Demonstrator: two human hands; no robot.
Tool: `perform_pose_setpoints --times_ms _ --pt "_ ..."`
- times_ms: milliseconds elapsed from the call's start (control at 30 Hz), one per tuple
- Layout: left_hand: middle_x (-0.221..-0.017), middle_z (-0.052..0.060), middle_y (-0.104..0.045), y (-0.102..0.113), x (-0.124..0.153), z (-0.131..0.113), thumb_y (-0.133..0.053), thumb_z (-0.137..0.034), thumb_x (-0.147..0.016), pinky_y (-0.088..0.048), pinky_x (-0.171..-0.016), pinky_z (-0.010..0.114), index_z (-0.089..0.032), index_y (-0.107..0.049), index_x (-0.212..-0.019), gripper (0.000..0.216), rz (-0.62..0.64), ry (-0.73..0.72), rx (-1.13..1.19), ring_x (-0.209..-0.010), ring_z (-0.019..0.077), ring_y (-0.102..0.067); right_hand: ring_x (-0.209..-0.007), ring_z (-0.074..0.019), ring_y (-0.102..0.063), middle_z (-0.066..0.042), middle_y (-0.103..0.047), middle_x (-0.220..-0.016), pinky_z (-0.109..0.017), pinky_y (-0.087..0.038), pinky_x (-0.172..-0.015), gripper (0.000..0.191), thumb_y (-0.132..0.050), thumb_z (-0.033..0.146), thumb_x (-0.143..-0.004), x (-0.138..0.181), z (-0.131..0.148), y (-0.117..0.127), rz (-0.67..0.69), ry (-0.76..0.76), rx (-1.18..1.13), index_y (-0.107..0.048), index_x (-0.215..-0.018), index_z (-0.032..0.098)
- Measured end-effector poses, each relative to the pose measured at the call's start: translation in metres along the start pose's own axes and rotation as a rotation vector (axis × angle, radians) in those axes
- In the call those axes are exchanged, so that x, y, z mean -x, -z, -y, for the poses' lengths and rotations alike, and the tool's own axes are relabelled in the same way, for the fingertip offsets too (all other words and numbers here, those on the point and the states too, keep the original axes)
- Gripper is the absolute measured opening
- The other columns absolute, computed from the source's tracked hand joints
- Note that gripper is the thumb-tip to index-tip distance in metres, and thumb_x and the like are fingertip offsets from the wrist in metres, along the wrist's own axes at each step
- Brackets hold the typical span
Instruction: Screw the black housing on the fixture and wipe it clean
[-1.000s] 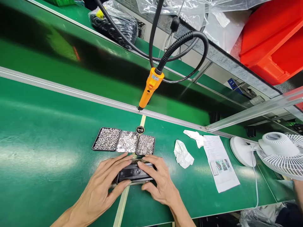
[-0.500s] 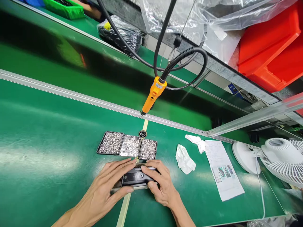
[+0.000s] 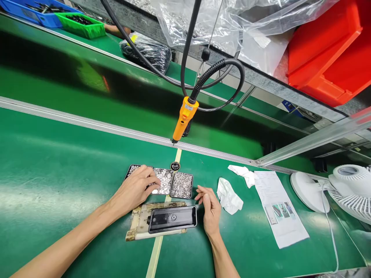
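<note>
Counter (image 3: 58, 170): a green surface fills the view, with a metal rail crossing it from left to right and a pale tape stripe running toward the near edge.
Bins: a red bin (image 3: 327, 50) sits on the upper shelf at right beside crumpled clear plastic; a blue bin (image 3: 26, 13) and a green bin (image 3: 81, 25) stand at the far left.
Fan (image 3: 348, 189): white, on the counter's right end, only partly in view.
Driver (image 3: 183, 119): an orange electric screwdriver hangs from a black cable, tip down, just above the rail.
Sheet (image 3: 279, 206): a printed paper lies flat, right of two crumpled white rags (image 3: 228, 195).
Jig (image 3: 139, 226): a worn pale plate rests across the tape stripe, near the front edge.
Housing (image 3: 172, 219): a black rectangular part lies on the jig, between the two hands, touched by neither.
Trays (image 3: 182, 185): three small black trays of silver screws and washers sit in a row just behind the jig; a small round black piece (image 3: 175, 166) lies behind them.
Left hand (image 3: 136, 189): it rests over the left tray, fingers curled down with tips at the middle tray; whether they pinch anything cannot be told.
Right hand (image 3: 210, 208): it lies just right of the housing, fingers loosely spread, holding nothing.
</note>
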State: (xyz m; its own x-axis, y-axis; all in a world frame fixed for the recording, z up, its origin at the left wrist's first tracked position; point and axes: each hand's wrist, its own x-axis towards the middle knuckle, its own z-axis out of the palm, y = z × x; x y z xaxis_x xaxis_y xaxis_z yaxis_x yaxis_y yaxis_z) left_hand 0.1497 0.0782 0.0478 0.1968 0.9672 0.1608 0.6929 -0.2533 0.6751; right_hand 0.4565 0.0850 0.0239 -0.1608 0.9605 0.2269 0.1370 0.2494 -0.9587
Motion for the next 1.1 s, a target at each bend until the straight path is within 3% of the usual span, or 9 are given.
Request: perform_pose_setpoints --times_ms 167,367,567,700,800,967,1100 --pt "-0.091 0.004 -0.062 0.006 -0.002 -0.007 -0.051 -0.045 -0.105 -0.036 -0.085 0.037 -0.022 -0.066 -0.09 0.031 0.043 0.12 0.136 -0.092 0.0252 -0.05 -0.085 -0.0178 -0.063 -0.003 -0.068 -0.088 -0.032 -0.049 -0.079 0.026 -0.055 0.035 -0.107 -0.002 -0.001 -0.002 0.006 -0.038 0.013 -0.076 -0.123 0.028" --pt "-0.084 0.002 -0.061 0.017 0.0 -0.017 -0.048 -0.063 -0.103 -0.043 -0.072 0.03 -0.021 -0.06 -0.089 0.046 0.098 0.331 0.426 -0.078 0.0197 -0.056 -0.079 -0.0172 -0.063 -0.003 -0.068 -0.085 -0.031 -0.048 -0.073 0.025 -0.057 0.036 -0.106 -0.003 0.0 -0.003 -0.007 -0.062 0.033 -0.078 -0.116 0.027" --pt "-0.091 0.001 -0.063 0.024 0.021 -0.059 -0.049 -0.063 -0.104 -0.046 -0.081 0.031 -0.023 -0.063 -0.091 0.045 0.155 0.376 0.567 -0.088 0.0204 -0.06 -0.077 -0.0167 -0.062 -0.002 -0.068 -0.085 -0.032 -0.049 -0.073 0.024 -0.059 0.036 -0.105 -0.004 0.001 -0.003 -0.012 -0.065 0.054 -0.079 -0.113 0.027" --pt "-0.106 0.003 -0.063 0.013 0.038 -0.085 -0.044 -0.045 -0.11 -0.044 -0.094 0.037 -0.026 -0.065 -0.094 0.033 0.154 0.132 0.379 -0.107 0.0229 -0.056 -0.08 -0.0178 -0.064 -0.003 -0.068 -0.084 -0.032 -0.05 -0.076 0.024 -0.059 0.036 -0.105 -0.004 0.002 -0.004 -0.013 -0.06 0.07 -0.079 -0.113 0.027" --pt "-0.119 0.003 -0.062 0.005 0.043 -0.09 -0.042 -0.029 -0.11 -0.041 -0.102 0.043 -0.026 -0.065 -0.093 0.029 0.175 -0.035 0.159 -0.122 0.0254 -0.05 -0.081 -0.0183 -0.065 -0.003 -0.068 -0.082 -0.033 -0.051 -0.076 0.024 -0.059 0.037 -0.104 -0.005 0.002 -0.004 -0.016 -0.057 0.082 -0.08 -0.112 0.026" --pt "-0.12 0.005 -0.062 0.001 0.037 -0.086 -0.048 -0.029 -0.109 -0.042 -0.1 0.046 -0.025 -0.066 -0.089 0.027 0.165 -0.18 -0.048 -0.133 0.0303 -0.045 -0.079 -0.0184 -0.064 -0.002 -0.066 -0.079 -0.033 -0.051 -0.076 0.024 -0.06 0.037 -0.104 -0.006 0.006 -0.005 -0.015 -0.058 0.098 -0.08 -0.11 0.026" --pt "-0.124 0.005 -0.065 0.002 0.039 -0.084 -0.046 -0.021 -0.109 -0.043 -0.105 0.046 -0.025 -0.069 -0.103 0.024 0.102 -0.287 -0.137 -0.139 0.0289 -0.046 -0.078 -0.0181 -0.064 -0.002 -0.066 -0.08 -0.033 -0.051 -0.075 0.024 -0.06 0.037 -0.104 -0.006 0.007 -0.004 -0.012 -0.067 0.102 -0.08 -0.109 0.025"
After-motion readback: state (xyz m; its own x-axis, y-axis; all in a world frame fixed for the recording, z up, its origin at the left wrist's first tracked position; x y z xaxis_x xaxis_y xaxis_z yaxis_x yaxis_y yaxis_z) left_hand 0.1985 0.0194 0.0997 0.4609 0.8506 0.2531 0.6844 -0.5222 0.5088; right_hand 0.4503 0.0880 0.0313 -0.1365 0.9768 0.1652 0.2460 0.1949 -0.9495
